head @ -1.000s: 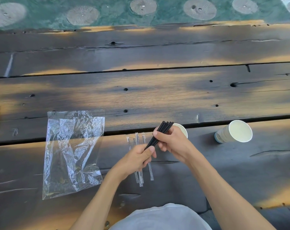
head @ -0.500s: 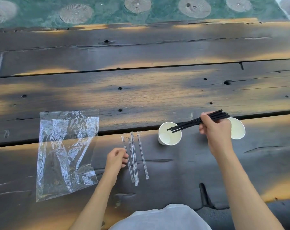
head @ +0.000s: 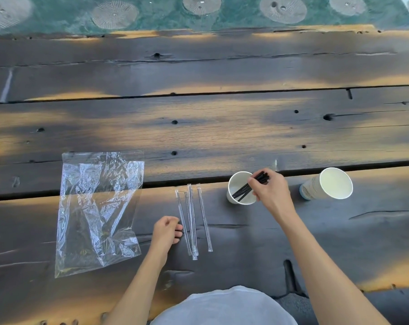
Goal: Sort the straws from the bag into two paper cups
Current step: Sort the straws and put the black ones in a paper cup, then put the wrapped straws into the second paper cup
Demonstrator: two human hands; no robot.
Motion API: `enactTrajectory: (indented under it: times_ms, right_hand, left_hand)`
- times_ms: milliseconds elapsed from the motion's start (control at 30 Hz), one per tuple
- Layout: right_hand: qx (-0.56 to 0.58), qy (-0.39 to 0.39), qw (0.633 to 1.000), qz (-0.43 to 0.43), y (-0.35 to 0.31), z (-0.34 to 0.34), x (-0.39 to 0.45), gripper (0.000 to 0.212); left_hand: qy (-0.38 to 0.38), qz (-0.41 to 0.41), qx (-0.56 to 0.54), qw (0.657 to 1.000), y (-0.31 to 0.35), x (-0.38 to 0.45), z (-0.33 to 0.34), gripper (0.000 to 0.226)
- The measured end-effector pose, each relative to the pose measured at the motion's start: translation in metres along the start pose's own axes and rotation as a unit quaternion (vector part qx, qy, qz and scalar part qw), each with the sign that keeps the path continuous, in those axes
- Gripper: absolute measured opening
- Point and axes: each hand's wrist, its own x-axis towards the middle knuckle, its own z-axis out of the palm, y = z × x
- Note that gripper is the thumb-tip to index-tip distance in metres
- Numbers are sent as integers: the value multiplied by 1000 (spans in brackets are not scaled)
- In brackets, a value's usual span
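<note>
One head-worn view — looking forward and steeply down, close over the wooden table [head: 222,127].

Outdoor seating spot, prob. a patio or café terrace: a weathered plank table [head: 198,137] w/ knot holes, cracks and patchy sunlight fills the view; beyond its far edge, green ground [head: 234,17] set w/ round ribbed stone discs [head: 114,15]. Exact venue unclear.

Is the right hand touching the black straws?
Touching. The head view shows the right hand pinching the black straws, their lower ends inside the left paper cup.
</note>
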Motion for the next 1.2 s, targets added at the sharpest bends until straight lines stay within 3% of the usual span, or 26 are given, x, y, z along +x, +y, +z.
enactTrajectory:
  times_ms: [100, 233, 333, 400, 467, 533, 600, 733, 900, 1000, 1200]
  right_hand:
    - [1, 7, 1000, -11, 1, -5, 0, 2]
    - [18, 57, 997, -50, -15, -17, -6, 32]
    - [19, 98, 988, -117, -41, -14, -20, 29]
    - [32, 39, 991, -125, -58, 3, -30, 18]
    - [16, -96, 991, -88, -61, 33, -42, 11]
    - [-40, -214, 975, -45, -51, 67, -51, 12]
    - [-130, -261, 956, -15, -31, 97, -51, 16]
    - [-227, -246, 941, 46, 1, 131, -39, 10]
    - [-105, -244, 953, 146, 15, 158, -26, 35]
    - [-64, -253, 949, 175, 13, 169, -29, 28]
    - [-34, -263, 949, 169, 20, 173, -34, 18]
  left_hand:
    - [0, -1, 5, 1000, 0, 2, 1, 18]
    - [14, 8, 2, 1000, 0, 3, 0, 17]
    - [26, 16, -1, 1000, 1, 5, -1, 16]
    - [29, 15, -7, 999, 2, 7, -1, 16]
    - [32, 13, -15, 999, 4, 8, 0, 17]
    - [30, 14, -26, 999, 7, 9, 1, 19]
    - [26, 16, -25, 999, 10, 10, 2, 20]
    - [5, 12, -6, 1000, 17, 10, 3, 19]
    - [-36, -24, -5, 999, 24, 9, 9, 24]
    - [-57, -29, -9, 998, 24, 5, 17, 25]
    - [-24, 24, 39, 999, 14, 4, 24, 20]
